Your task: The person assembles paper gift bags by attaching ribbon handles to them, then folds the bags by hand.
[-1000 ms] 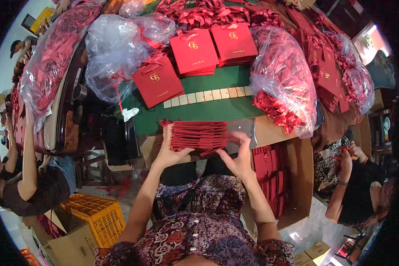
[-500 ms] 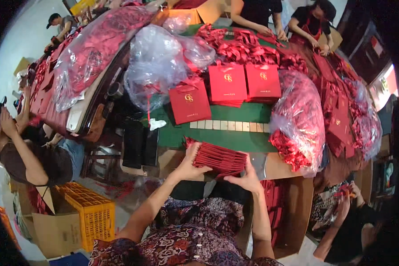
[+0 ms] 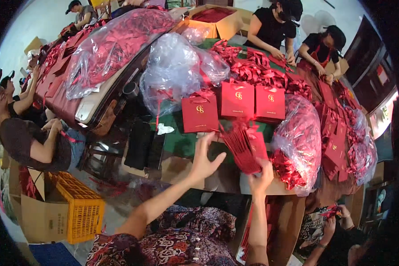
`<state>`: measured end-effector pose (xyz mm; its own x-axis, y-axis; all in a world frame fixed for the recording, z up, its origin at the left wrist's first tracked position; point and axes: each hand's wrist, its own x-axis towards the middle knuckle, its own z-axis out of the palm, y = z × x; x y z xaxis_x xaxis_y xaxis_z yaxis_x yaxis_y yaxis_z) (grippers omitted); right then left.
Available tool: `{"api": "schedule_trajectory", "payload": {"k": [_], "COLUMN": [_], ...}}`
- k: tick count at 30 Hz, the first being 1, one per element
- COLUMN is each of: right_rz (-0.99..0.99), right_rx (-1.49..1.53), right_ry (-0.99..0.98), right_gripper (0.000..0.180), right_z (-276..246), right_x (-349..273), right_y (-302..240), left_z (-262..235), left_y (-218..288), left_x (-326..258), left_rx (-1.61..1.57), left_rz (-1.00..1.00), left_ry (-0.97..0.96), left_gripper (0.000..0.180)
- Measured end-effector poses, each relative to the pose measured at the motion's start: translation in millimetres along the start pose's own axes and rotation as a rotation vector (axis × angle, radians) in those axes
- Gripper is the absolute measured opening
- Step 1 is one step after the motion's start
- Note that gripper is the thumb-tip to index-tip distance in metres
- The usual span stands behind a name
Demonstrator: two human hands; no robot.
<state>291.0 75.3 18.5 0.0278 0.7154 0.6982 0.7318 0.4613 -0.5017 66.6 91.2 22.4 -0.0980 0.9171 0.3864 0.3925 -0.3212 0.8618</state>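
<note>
Stack of flat red bags (image 3: 240, 151) now in the right hand (image 3: 262, 175) alone
The left hand (image 3: 204, 162) has let go and spreads wide beside it, so the right grip, closed on the stack's lower end, bears it tilted (slightly blurred) over the tabletop (image 3: 176, 144), between its near edge and the gold-marked bag piles (image 3: 237, 102), left of the clear plastic sack (image 3: 299, 141)

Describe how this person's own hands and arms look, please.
The left hand and right hand are gloveless, with no watch or bracelet visible. Both forearms are bare; the left sleeve is dark, with a reddish and whitish floral pattern.
</note>
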Motion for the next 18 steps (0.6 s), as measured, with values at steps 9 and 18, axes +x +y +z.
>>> {"api": "schedule_trajectory", "payload": {"k": [9,18], "right_rz": [-0.183,0.037], "right_rx": [-0.151,0.033], "right_ry": [-0.213,-0.531], "right_gripper": [0.026,0.051], "right_z": [28.4,-4.1], "right_x": [-79.0,-41.1], "right_y": [-13.2,-59.1], "left_z": [25.6,44.3], "left_y": [2.3,-66.2], "left_x": [-30.4,-54.0], "left_rx": [-0.937,-0.772], "left_rz": [-0.933,-0.971], "left_ry": [-0.204,-0.040], "left_gripper": [0.032,0.049]}}
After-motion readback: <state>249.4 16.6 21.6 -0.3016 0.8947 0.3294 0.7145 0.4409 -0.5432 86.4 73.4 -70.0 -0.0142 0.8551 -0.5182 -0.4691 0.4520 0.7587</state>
